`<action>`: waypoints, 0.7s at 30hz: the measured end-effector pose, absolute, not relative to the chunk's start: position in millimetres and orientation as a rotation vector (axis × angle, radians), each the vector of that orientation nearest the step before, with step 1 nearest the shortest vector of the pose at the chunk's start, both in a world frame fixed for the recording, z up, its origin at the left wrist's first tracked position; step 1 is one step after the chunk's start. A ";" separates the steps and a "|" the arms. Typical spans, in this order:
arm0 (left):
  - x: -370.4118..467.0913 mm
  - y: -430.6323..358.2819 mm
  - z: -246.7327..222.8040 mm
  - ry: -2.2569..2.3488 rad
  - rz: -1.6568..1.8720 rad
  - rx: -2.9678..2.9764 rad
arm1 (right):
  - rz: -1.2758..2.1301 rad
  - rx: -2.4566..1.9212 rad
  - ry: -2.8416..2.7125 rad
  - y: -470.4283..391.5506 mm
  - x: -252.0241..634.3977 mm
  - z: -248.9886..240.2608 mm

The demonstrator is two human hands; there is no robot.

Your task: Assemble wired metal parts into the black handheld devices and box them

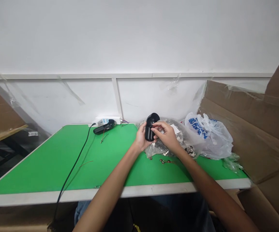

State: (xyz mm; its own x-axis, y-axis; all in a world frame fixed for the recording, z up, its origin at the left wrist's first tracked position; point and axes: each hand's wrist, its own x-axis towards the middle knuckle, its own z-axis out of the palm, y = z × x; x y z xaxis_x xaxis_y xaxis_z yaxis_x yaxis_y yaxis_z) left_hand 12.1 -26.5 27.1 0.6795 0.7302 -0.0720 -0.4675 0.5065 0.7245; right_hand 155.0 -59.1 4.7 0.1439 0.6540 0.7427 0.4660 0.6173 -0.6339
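My left hand (141, 139) is wrapped round a glossy black plastic housing (150, 132), an elongated shell with a rounded, hollow-looking head at the top. It is held upright above the green table. The fingertips of my right hand (166, 133) are pinched together against the middle of the housing; any small part between them is too small to make out. A clear plastic bag (157, 149) of small metal pieces lies just behind and below my hands. Small metal parts with thin wires (165, 161) rest in front of it.
A similar black housing (103, 128) with wires lies near a white power strip (109, 120). A black cable (77, 162) runs over the front edge of the green table (49, 164). On the right are a white plastic bag (209, 135) and a large cardboard box (238, 129).
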 end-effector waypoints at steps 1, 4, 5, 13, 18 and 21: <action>12.8 -26.8 26.3 0.401 0.745 0.745 | 0.165 -0.988 -1.497 -59.8 154.1 5.0; 14.9 -28.1 24.5 0.413 0.756 0.766 | 0.139 -0.981 -1.505 -62.0 151.5 5.6; 15.4 -28.8 24.2 0.418 0.761 0.772 | 0.126 -0.979 -1.507 -62.6 150.8 5.8; 17.3 -34.0 19.5 0.427 0.792 0.799 | 0.050 -0.981 -1.542 -64.2 149.3 3.0; 18.9 -31.7 13.0 0.427 0.794 0.802 | 0.074 -1.023 -1.555 -62.4 149.9 0.0; 19.5 -29.6 10.5 0.434 0.782 0.806 | 0.094 -1.044 -1.552 -60.5 150.2 -1.6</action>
